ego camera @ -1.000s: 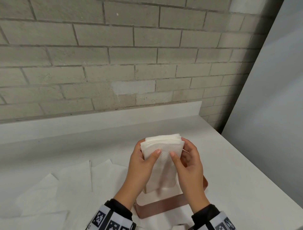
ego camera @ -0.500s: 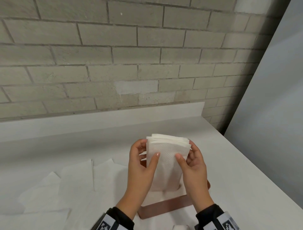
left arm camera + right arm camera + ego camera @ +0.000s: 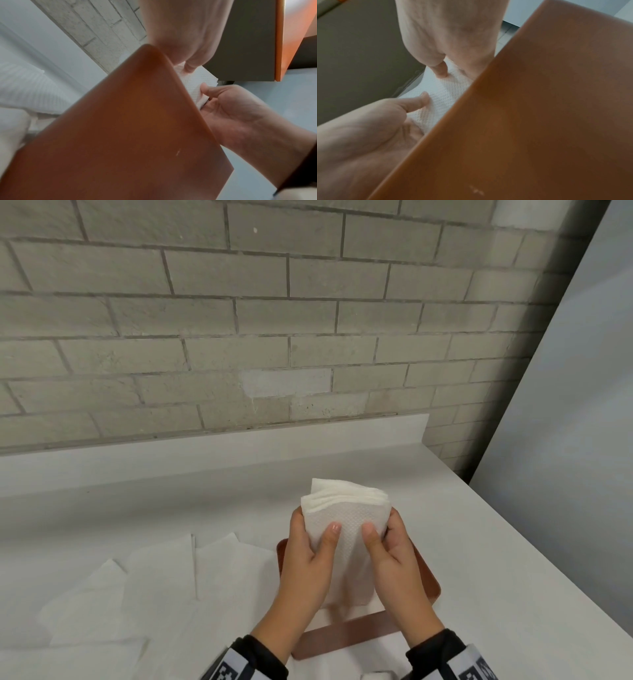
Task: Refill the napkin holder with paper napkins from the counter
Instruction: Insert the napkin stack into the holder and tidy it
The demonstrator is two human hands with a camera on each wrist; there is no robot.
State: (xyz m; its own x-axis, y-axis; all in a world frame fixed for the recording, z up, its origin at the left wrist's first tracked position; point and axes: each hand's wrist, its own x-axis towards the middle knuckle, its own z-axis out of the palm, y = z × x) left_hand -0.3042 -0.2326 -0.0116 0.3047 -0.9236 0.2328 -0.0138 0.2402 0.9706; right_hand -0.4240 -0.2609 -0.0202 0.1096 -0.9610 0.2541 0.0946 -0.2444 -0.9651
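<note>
A thick stack of white paper napkins (image 3: 346,508) stands upright over the brown napkin holder (image 3: 346,635) on the white counter (image 3: 496,594). My left hand (image 3: 313,525) grips the stack's left edge, thumb on the front. My right hand (image 3: 382,525) grips the right edge the same way. The stack's lower end reaches down between the holder's side plates. In the left wrist view the holder's plate (image 3: 128,128) hides most of the napkins (image 3: 193,81). In the right wrist view the holder (image 3: 539,121) covers all but a strip of napkins (image 3: 440,97).
Several loose napkins (image 3: 154,594) lie spread on the counter left of the holder. A brick wall (image 3: 274,320) with a low white backsplash runs behind. A pale panel (image 3: 565,405) stands at the right, beyond the counter's edge.
Both hands kept their hold while the stack sank lower between the holder's plates. Its top sheets have fanned out a little. The head view shifted slightly.
</note>
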